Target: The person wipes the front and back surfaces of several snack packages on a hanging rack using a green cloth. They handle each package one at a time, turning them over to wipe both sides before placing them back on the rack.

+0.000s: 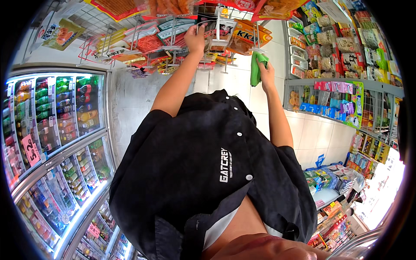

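Observation:
My left hand [195, 40] reaches up to the hanging display. Its fingertips are at the edge of a black snack packet [206, 22] and seem to pinch it. In my right hand [267, 76] is a bunched green cloth [255, 70], held just below an orange snack packet [248, 36]. Metal display hooks [222, 42] with clear tag holders stick out towards me between the two hands. Left of my left hand hang packets of red snack strips [148, 42].
Lit glass-door drink coolers [107, 130] line the left side. On the right stands a grey wire shelf rack [341, 81] stocked with packaged snacks. More hanging packets [170, 65] sit lower on the display, above pale floor tiles [224, 78]. Boxed goods [334, 177] are stacked at lower right.

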A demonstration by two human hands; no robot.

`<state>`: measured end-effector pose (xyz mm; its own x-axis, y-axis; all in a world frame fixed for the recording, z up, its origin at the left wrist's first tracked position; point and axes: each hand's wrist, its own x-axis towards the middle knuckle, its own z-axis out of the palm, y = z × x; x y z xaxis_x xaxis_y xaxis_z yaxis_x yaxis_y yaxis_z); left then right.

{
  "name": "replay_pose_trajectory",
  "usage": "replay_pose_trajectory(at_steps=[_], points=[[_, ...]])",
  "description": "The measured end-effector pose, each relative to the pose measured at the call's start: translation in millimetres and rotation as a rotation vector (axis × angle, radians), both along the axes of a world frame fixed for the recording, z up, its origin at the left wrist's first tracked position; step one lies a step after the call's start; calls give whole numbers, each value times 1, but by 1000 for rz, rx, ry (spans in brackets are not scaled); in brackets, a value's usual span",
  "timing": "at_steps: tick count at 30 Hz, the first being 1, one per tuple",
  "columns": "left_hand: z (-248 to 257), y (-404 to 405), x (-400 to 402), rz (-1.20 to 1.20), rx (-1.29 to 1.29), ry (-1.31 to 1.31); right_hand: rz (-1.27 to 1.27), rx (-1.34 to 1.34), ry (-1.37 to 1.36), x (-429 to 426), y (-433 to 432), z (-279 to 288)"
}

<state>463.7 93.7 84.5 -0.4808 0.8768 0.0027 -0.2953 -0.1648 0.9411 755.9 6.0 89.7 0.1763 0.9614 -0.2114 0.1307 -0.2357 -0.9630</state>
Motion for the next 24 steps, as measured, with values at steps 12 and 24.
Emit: replay_pose_trajectory(at_steps=[12,24], points=[[-63,-123,-60,-630,-512,58,73,-72,-2,25,50,21],[-110,-255,-135,-220,-754,-249,114,168,-310,30,65,-5]])
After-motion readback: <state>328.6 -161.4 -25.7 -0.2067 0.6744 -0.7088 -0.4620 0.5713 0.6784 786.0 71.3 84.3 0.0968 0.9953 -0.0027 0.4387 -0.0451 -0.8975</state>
